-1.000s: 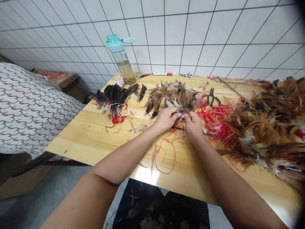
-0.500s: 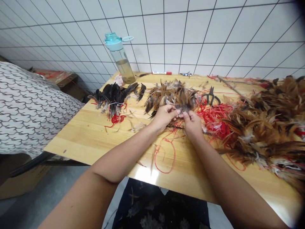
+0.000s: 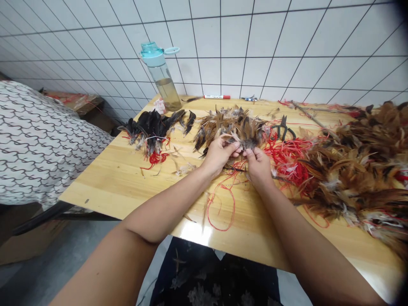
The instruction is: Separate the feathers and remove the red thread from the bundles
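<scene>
Near the middle of the wooden table (image 3: pixel 134 182), my left hand (image 3: pixel 219 155) and my right hand (image 3: pixel 257 163) are close together with thumbs and fingers pinched. A small greyish-brown feather tuft (image 3: pixel 250 143) is in my right hand's pinch. My left fingertips pinch at a pale feather beside it, partly covered by the fingers. Just beyond lies a pile of brown feathers (image 3: pixel 219 123). Red string (image 3: pixel 234 204) trails from beneath my hands and forms a loop on the table. A tangle of red strings (image 3: pixel 288 155) is right of my right hand.
Black feathers (image 3: pixel 153 127) tied in a bunch lie left. A water bottle (image 3: pixel 165 85), a red-capped marker (image 3: pixel 216 97) and a stick (image 3: pixel 312 117) are along the tiled wall. Dark-handled scissors (image 3: pixel 283 129) lie behind the strings. A large brown feather heap (image 3: pixel 360 170) covers the right.
My left hand has shifted slightly left, widening the space between my fingertips, and a pale feather shows more by its fingers. My right hand stays at the tuft.
</scene>
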Available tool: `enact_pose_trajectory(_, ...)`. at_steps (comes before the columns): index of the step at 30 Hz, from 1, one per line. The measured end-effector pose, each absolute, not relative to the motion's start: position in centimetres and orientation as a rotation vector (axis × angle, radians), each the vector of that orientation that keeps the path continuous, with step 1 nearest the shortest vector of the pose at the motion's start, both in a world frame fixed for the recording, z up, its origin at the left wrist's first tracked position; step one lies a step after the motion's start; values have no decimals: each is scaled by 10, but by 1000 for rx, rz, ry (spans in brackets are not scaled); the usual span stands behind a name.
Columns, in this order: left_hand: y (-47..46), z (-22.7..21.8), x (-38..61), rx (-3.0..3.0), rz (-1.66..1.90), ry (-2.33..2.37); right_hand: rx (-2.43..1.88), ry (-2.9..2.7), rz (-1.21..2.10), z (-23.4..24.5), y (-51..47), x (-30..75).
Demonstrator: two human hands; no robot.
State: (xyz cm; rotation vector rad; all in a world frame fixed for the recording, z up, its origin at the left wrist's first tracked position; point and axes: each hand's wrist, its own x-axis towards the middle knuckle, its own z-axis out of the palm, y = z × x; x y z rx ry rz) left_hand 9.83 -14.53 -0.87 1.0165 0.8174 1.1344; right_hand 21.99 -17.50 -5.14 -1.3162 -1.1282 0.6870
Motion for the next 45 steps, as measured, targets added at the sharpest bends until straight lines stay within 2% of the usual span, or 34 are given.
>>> enact_pose_trajectory(11,-146,-11,99,1049,1025,784,-1321,-1150,674,-53,-174,220)
enact_pose_trajectory(21,-147,-8,98,1145,1063,889,-1392,-1272,575,-51,-176,222)
enact_pose_trajectory(35,-147,-6,97,1196,1015,923,-1331,-1290,640,-64,-169,227)
enact_pose_trajectory(45,-142,-5,95,1233,948,968,-1349,-1240,613,-54,-172,227)
